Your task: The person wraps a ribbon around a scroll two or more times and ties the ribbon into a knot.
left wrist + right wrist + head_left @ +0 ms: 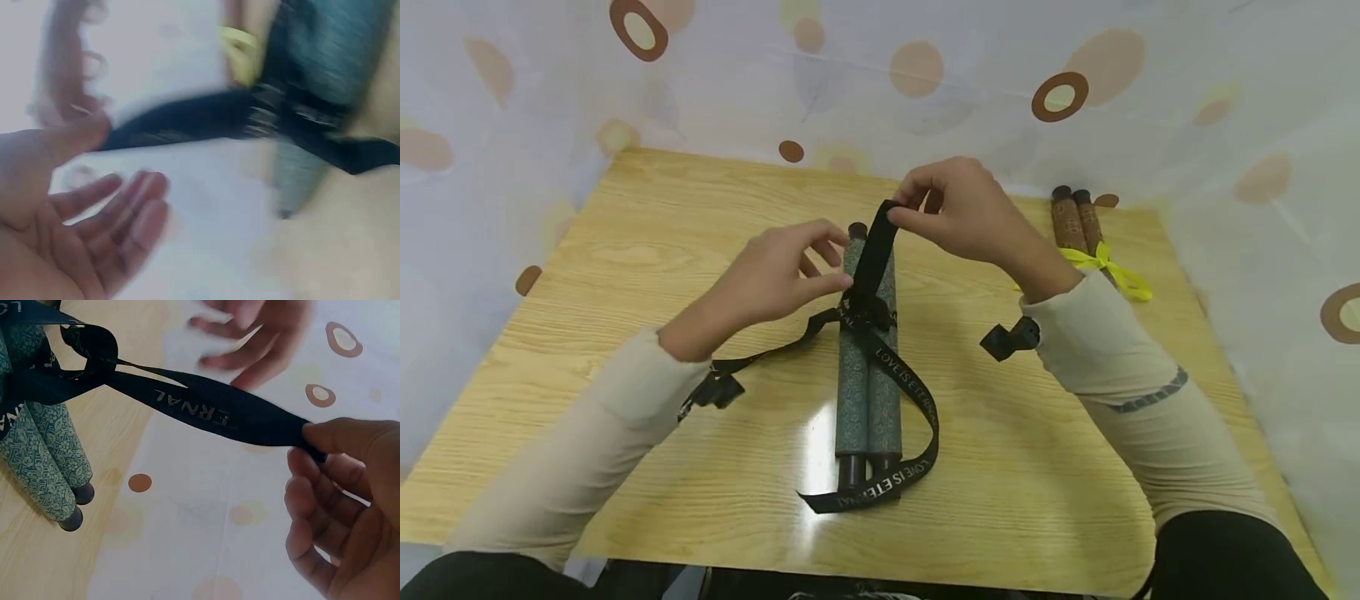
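Observation:
Two blue-green patterned scrolls [852, 383] with dark end knobs lie side by side on the table. Around their upper part a black ribbon [874, 258] printed "LOVE IS ETERNAL" is knotted. My right hand [964, 208] pinches a raised loop of it between thumb and fingertips, as the right wrist view also shows. Beside the knot, my left hand [775, 271] has its fingers spread and its thumb close to the ribbon; whether it touches is blurred in the left wrist view. One loose ribbon tail curves down over the scrolls' near end, another runs left.
At the back right, two brown patterned scrolls [1066, 221] are tied with a yellow ribbon [1123, 275]. The wooden table [647, 250] meets a white sheet with brown and yellow spots [917, 71] behind it and at the sides.

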The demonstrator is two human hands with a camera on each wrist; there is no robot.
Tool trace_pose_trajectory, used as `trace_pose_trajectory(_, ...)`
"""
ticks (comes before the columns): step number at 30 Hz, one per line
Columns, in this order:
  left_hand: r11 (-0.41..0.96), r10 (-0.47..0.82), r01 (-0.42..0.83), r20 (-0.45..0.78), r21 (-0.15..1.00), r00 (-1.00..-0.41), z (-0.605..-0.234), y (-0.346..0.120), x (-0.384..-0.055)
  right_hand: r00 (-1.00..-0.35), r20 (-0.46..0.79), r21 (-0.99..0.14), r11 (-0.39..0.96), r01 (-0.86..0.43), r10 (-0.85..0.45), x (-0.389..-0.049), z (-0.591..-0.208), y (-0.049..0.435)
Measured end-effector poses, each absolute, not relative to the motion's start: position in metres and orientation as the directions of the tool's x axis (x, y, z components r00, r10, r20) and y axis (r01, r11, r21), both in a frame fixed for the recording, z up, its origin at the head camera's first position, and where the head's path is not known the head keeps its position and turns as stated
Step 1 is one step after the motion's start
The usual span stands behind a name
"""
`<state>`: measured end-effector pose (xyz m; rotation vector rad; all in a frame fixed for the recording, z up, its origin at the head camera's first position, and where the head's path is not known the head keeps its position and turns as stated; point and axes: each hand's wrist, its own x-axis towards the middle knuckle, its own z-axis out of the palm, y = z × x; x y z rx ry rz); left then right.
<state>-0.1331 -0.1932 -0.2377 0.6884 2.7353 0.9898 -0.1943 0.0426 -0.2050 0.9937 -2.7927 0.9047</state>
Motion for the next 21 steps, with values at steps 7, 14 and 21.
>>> trace_pose_trajectory(7, 0.553, 0.475, 0.427, 0.150, 0.715, -0.867, -0.266, -0.196, -0.164, -0.673, 0.273, -0.514, 0.486, -0.706, -0.688, -0.190, -0.207, 0.034)
trace_pose_trajectory(14, 0.447, 0.455, 0.434, 0.220, 0.782, -0.863, -0.262, -0.191, -0.164, -0.641, 0.316, -0.577, 0.394, -0.715, -0.700, -0.192, -0.213, 0.036)
trace_pose_trajectory(21, 0.430, 0.437, 0.416, 0.219, 0.801, -0.872, -0.263, -0.190, -0.162, -0.703, 0.261, -0.783, 0.281, -0.555, -0.662, -0.202, -0.237, 0.039)
